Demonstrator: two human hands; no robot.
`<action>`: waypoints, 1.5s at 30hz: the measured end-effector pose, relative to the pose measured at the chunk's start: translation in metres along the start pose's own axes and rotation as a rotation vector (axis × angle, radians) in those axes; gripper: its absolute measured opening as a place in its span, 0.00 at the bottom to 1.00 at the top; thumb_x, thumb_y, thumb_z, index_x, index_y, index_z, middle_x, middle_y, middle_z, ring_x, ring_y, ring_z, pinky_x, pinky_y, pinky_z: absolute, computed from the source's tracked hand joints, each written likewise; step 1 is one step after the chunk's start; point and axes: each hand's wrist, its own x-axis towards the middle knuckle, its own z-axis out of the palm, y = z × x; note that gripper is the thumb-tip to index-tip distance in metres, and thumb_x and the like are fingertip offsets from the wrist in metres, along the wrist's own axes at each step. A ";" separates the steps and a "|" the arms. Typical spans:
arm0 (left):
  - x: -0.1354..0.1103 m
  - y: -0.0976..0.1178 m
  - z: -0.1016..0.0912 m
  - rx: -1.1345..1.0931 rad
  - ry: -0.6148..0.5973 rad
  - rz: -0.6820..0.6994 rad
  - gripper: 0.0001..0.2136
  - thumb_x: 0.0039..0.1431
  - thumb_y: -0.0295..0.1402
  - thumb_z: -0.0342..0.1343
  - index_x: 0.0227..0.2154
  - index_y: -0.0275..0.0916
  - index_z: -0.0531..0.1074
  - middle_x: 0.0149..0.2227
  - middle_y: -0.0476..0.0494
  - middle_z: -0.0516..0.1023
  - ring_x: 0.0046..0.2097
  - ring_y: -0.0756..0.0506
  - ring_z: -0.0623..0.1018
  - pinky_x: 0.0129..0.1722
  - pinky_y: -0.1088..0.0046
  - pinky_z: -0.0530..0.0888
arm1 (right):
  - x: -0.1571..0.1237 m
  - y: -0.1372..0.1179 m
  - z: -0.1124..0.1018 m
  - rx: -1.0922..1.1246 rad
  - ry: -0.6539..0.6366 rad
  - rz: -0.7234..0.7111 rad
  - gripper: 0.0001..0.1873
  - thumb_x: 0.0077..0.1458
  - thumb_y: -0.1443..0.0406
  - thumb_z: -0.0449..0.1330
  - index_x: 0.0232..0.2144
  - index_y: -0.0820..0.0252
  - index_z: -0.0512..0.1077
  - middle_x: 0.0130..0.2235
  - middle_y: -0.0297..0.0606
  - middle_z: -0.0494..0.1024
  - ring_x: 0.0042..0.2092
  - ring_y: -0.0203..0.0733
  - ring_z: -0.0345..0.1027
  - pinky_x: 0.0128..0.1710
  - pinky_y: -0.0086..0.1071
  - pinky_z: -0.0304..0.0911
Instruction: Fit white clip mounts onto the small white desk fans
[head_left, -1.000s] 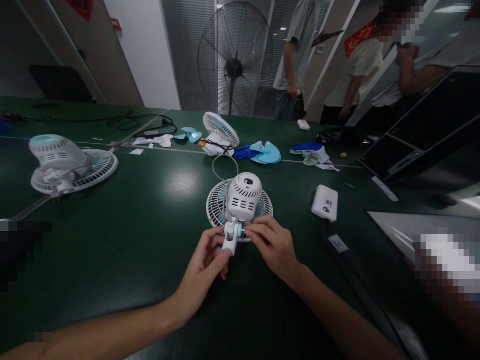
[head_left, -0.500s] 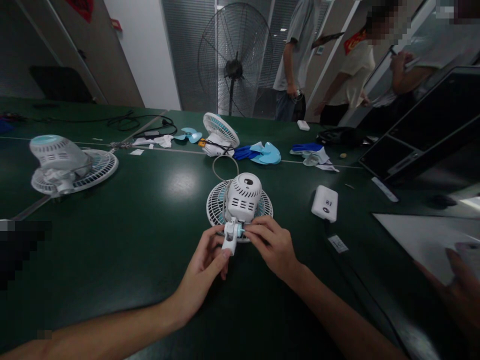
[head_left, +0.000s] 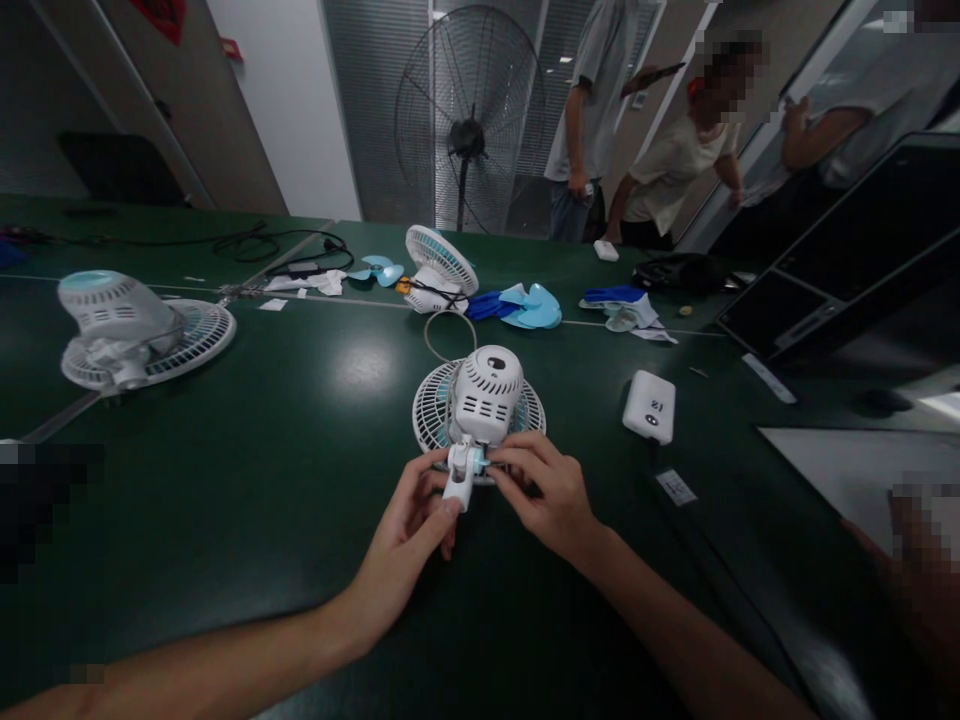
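Observation:
A small white fan (head_left: 489, 395) lies grille down on the green table in front of me, its vented motor housing facing up. My left hand (head_left: 415, 518) is closed round the white neck bracket (head_left: 457, 488) at the fan's near side, thumb on its lower end. At the bracket's right side sits a light blue knob (head_left: 478, 461). My right hand (head_left: 546, 487) pinches this knob between thumb and fingers. The fingertips partly cover the knob and the lower edge of the grille.
Another white fan (head_left: 142, 330) lies at the left, and a third fan (head_left: 439, 268) stands at the back beside blue fan blades (head_left: 532, 306). A white power bank (head_left: 649, 407) with a cable lies to the right. Several people stand beyond the table; another hand shows at the right edge.
My hands and the fan stay almost where they were. In the background, a person in a light shirt has leaned toward the table, a hand near the small white box.

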 end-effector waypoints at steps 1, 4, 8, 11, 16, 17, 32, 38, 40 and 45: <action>0.000 0.000 0.000 0.001 0.002 0.001 0.23 0.70 0.41 0.58 0.63 0.46 0.60 0.43 0.46 0.73 0.33 0.51 0.71 0.32 0.73 0.73 | 0.000 -0.001 0.000 0.006 0.005 -0.002 0.08 0.65 0.67 0.64 0.47 0.56 0.75 0.45 0.40 0.77 0.37 0.36 0.74 0.31 0.29 0.71; 0.000 0.002 0.001 -0.005 0.008 0.004 0.23 0.69 0.41 0.58 0.63 0.46 0.60 0.42 0.46 0.73 0.33 0.51 0.71 0.32 0.73 0.72 | -0.003 -0.001 -0.001 -0.027 0.016 -0.075 0.15 0.66 0.71 0.61 0.53 0.55 0.73 0.47 0.40 0.77 0.35 0.35 0.75 0.31 0.28 0.71; 0.000 0.004 0.003 -0.010 0.018 -0.005 0.24 0.68 0.42 0.59 0.63 0.45 0.61 0.43 0.45 0.73 0.33 0.51 0.71 0.32 0.73 0.72 | -0.004 0.001 -0.001 -0.074 -0.018 -0.148 0.17 0.66 0.73 0.58 0.54 0.55 0.74 0.47 0.40 0.77 0.37 0.35 0.76 0.34 0.28 0.72; 0.000 0.004 0.003 -0.007 0.011 -0.001 0.23 0.68 0.42 0.59 0.62 0.45 0.62 0.42 0.45 0.73 0.32 0.51 0.71 0.32 0.73 0.72 | -0.001 0.000 -0.001 -0.073 0.008 -0.111 0.15 0.66 0.71 0.60 0.53 0.55 0.75 0.46 0.40 0.77 0.37 0.36 0.77 0.34 0.29 0.73; 0.000 0.003 0.002 -0.002 0.007 0.007 0.23 0.69 0.41 0.58 0.62 0.44 0.62 0.42 0.45 0.73 0.32 0.51 0.71 0.32 0.74 0.72 | 0.001 -0.004 -0.006 -0.063 -0.006 -0.082 0.17 0.66 0.68 0.62 0.56 0.56 0.73 0.48 0.41 0.75 0.35 0.35 0.75 0.32 0.29 0.72; 0.000 0.003 0.002 -0.003 0.008 0.007 0.23 0.69 0.41 0.58 0.62 0.44 0.62 0.42 0.45 0.73 0.32 0.51 0.71 0.32 0.74 0.72 | 0.000 -0.005 -0.007 -0.057 -0.006 -0.104 0.18 0.65 0.69 0.61 0.56 0.56 0.73 0.48 0.42 0.75 0.35 0.34 0.75 0.32 0.29 0.72; -0.001 0.003 0.002 -0.020 0.024 -0.001 0.24 0.68 0.41 0.59 0.63 0.45 0.62 0.42 0.44 0.73 0.34 0.50 0.72 0.32 0.73 0.73 | -0.009 -0.002 -0.006 0.035 -0.051 -0.102 0.23 0.61 0.76 0.53 0.52 0.52 0.76 0.48 0.40 0.73 0.33 0.33 0.71 0.32 0.30 0.66; 0.000 0.006 0.002 -0.017 0.018 -0.013 0.24 0.68 0.41 0.59 0.62 0.44 0.62 0.42 0.45 0.73 0.33 0.50 0.71 0.32 0.74 0.72 | -0.004 0.000 -0.004 0.080 0.003 0.033 0.21 0.63 0.75 0.53 0.52 0.53 0.76 0.47 0.41 0.73 0.37 0.37 0.73 0.35 0.32 0.69; 0.001 0.007 0.003 -0.013 0.019 -0.013 0.24 0.68 0.41 0.59 0.62 0.44 0.62 0.42 0.45 0.73 0.32 0.51 0.71 0.31 0.74 0.72 | -0.005 0.001 -0.003 0.094 -0.008 0.030 0.19 0.62 0.76 0.54 0.48 0.54 0.78 0.47 0.41 0.73 0.37 0.37 0.73 0.35 0.33 0.69; 0.001 0.005 0.002 -0.012 0.011 -0.004 0.24 0.68 0.41 0.59 0.63 0.44 0.62 0.42 0.45 0.73 0.33 0.50 0.72 0.32 0.74 0.73 | -0.007 -0.004 -0.005 0.131 -0.061 -0.061 0.24 0.62 0.77 0.52 0.53 0.52 0.77 0.47 0.39 0.74 0.35 0.35 0.72 0.32 0.30 0.67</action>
